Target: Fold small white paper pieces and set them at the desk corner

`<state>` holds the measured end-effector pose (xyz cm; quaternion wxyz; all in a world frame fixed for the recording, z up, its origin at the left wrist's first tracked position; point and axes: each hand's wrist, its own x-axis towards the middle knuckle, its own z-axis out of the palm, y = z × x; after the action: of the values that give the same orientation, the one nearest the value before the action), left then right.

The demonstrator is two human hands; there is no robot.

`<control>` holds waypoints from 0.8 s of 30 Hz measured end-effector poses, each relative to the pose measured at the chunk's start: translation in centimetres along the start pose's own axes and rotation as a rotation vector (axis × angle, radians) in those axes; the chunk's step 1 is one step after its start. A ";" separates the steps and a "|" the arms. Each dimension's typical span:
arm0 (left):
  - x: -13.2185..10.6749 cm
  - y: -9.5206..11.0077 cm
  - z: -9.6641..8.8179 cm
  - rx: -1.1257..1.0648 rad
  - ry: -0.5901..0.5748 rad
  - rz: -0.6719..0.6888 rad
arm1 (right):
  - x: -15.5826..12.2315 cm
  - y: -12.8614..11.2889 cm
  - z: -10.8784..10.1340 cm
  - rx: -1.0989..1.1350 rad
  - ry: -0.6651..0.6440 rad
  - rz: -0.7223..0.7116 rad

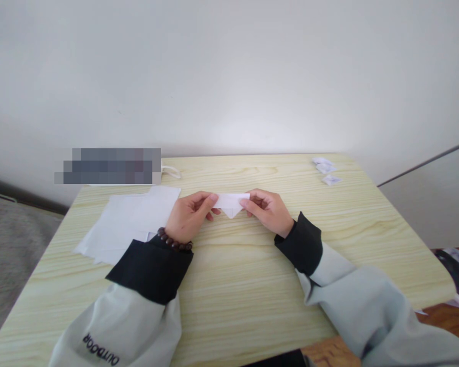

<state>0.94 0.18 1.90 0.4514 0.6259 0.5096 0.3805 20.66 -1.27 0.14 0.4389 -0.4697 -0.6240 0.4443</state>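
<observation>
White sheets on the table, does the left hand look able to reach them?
Probably yes: the white sheets lie right beside the left hand, nothing visible between, though it would likely need to release the folded paper.

Pale grey sleeves (367, 290) with black cuffs (149, 270), "OUTDOOR" lettering (101, 350), dark beaded bracelet (175, 240).

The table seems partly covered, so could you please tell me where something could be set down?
Bare tabletop shows between the right hand and the small folded papers, and between the sleeves, nearer than the held paper strip. The left side is crowded: white sheets lie beside the left hand.
</observation>
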 end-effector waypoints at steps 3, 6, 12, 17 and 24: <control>0.0 0.1 0.0 0.000 -0.005 -0.004 | 0.0 0.0 0.0 0.007 0.012 -0.005; 0.0 0.1 0.0 -0.018 -0.005 -0.015 | 0.0 0.0 0.0 -0.012 0.016 -0.007; 0.1 -0.3 0.2 -0.071 -0.010 -0.032 | 0.1 -0.2 0.0 -0.030 0.022 0.011; 0.1 -0.8 0.2 0.002 -0.005 0.012 | 0.0 0.0 0.0 -0.015 0.011 0.004; -0.2 -1.0 0.3 0.280 -0.003 0.175 | 0.0 0.2 0.2 0.004 0.011 0.015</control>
<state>0.90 -0.04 0.88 0.3256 0.7253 0.5005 0.3428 20.48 -1.23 -0.06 0.4398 -0.4760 -0.6171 0.4462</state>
